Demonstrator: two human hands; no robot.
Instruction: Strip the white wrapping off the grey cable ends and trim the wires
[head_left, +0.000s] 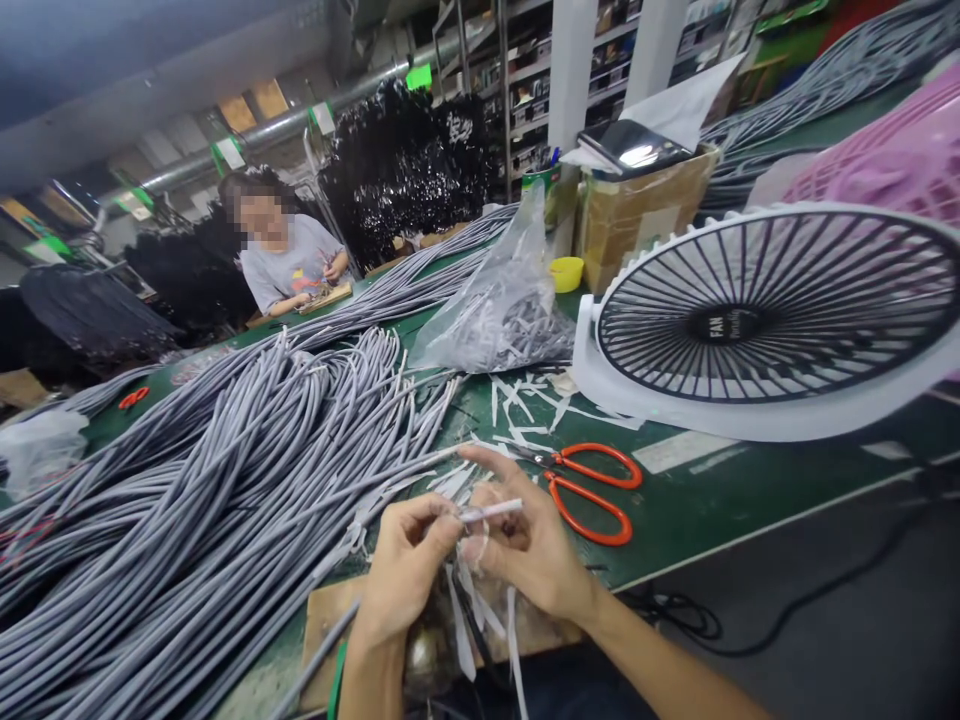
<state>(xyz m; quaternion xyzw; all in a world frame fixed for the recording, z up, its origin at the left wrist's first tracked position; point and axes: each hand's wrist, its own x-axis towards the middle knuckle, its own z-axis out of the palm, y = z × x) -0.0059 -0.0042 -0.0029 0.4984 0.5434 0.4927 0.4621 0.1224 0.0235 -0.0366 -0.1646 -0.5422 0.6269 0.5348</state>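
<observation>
In the head view, the left hand (416, 550) had its thumb and forefinger pinched together on a pale cable end (495, 511), which stuck out from that grip toward the right hand (532, 545). The right hand's forefinger reached out straight beyond the cable end, while its thumb and other fingers curled in close beside it; they were blurred, and I could not tell whether they pressed on it or on a loose scrap. A green band (337, 682) crossed the left wrist, and a grey cable ran down and away behind that wrist.

Just below the grip, white strips (459, 630) hung toward the person's lap, in front of a brown board (322, 620) on the green table (667, 520). To the right of the grip, just past the right hand, lay scissors (553, 462) with orange handles, their blades pointing back toward the cut scraps (525, 405) beyond the fingers. To the left, a thick bundle of grey cables (247, 450) spread over the table. Farther out, beyond the scraps, stood a clear bag (506, 320) full of pale strips, with a white-rimmed fan (724, 323) to its right. Well apart, across the table, a co-worker (296, 260) bent over a small wooden piece.
</observation>
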